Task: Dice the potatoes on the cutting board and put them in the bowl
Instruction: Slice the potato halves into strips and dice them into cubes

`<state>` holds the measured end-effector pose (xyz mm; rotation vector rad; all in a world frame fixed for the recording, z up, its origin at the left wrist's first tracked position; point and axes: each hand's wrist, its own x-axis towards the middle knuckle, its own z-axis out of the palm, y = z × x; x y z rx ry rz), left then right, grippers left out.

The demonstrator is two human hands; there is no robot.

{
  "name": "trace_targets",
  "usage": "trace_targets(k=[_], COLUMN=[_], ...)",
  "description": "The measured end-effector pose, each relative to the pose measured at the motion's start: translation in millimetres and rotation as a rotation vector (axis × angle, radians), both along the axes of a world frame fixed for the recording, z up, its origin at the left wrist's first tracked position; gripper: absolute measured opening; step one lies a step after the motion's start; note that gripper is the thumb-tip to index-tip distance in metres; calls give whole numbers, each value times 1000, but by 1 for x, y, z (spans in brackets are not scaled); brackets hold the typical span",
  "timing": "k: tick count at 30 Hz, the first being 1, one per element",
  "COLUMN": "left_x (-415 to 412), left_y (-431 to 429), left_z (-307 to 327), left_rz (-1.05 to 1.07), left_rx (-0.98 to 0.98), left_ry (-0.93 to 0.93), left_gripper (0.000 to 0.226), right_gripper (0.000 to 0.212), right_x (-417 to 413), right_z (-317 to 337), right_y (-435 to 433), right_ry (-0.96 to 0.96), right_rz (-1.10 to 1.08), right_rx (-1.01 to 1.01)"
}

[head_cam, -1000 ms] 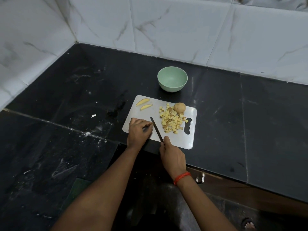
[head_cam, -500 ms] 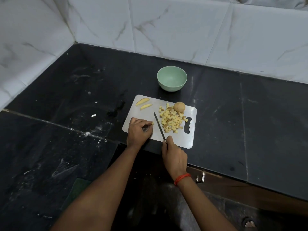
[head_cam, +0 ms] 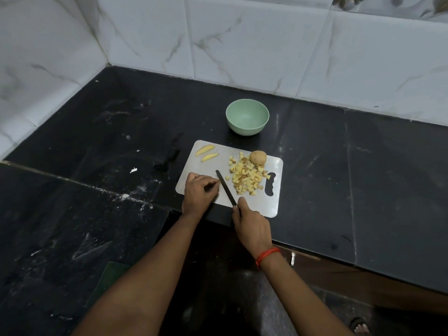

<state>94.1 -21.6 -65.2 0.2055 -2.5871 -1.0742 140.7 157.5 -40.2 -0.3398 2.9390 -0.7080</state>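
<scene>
Black counter (head_cam: 315, 166) — knife (head_cam: 225, 187) in right hand (head_cam: 252, 229)

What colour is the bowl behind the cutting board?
Pale mint green; the bowl shows best in the head view.

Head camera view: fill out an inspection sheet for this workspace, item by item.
Surface: black stone countertop, smeared with white marks.
Job's things: white rectangular cutting board carrying a pile of diced potato cubes, a whole brown potato at its far edge and two pale potato wedges near its far left corner; pale green round bowl beyond the board, empty.
Clutter: small white scraps on the counter left of the board.
Grips: right hand holds the black knife by its handle, blade angled over the board; left hand rests curled on the board beside the blade, anything under it is hidden.
Cables: nothing seen.
Surroundings: white marbled wall tiles on two sides; red thread band on the right wrist.
</scene>
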Motion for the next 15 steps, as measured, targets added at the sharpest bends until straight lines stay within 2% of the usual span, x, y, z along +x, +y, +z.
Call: trace_targets(k=[5,10,15], left_x=[-1,-1,0], left_y=[0,1,2], left_z=[-1,-2,-2], left_rz=[3,14,0], left_rx=[6,-19,-20], left_ry=[-18,-25,-20], left_gripper=[12,14,15], right_gripper=[12,15,19], right_x=[6,29,17], right_z=[3,-4,-3], right_y=[6,13,21], right_ry=[-26,109,239], right_rz=[31,-48,-154], right_rx=[-12,178,34])
